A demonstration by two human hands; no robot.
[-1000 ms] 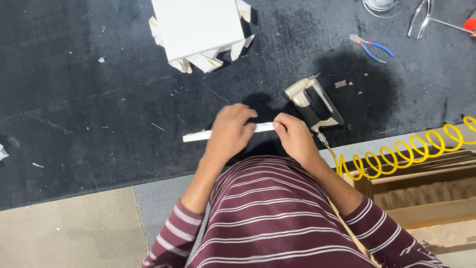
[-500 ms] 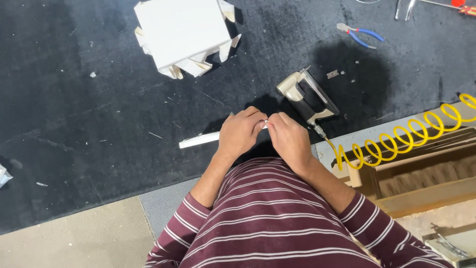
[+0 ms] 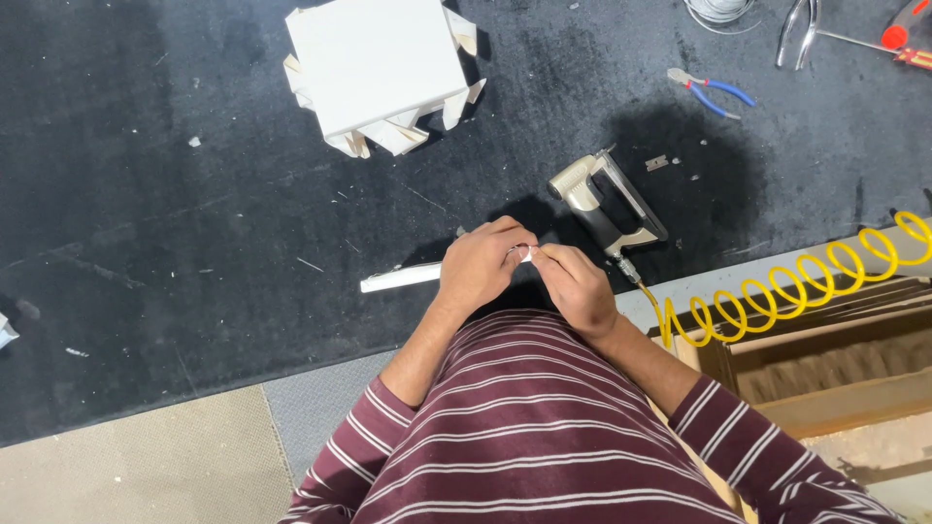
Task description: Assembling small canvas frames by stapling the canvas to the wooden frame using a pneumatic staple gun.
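Head view looks straight down on a dark mat (image 3: 175,194) where a person in a striped maroon top works with both hands close together near the mat's near edge. The left hand (image 3: 478,267) is closed around a thin white strip (image 3: 400,278), which runs out to the left and lies low over the mat. The right hand (image 3: 573,283) pinches the strip's other end with its fingertips, touching or nearly touching the left hand; the end itself is mostly hidden between the fingers.

Just beyond the right hand lies a beige and black staple gun (image 3: 607,204) on its side, joined to a coiled yellow hose (image 3: 806,286) that trails toward the right edge and over a wooden crate (image 3: 825,359). Farther back sits a white box (image 3: 374,63) with folded flaps beneath it. Blue-handled pliers (image 3: 704,90) lie well apart toward the far right corner, with bare metal pliers (image 3: 801,29) and a red-handled tool (image 3: 908,24) at the far edge.

The strip looks thin and long, so my judgement is that bending pressure from the two close grips could crease or snap it near the held end. The free left end could drag on the mat and twist the piece. The gun lies very near the right wrist; a careless sweep could knock it or snag the hose.
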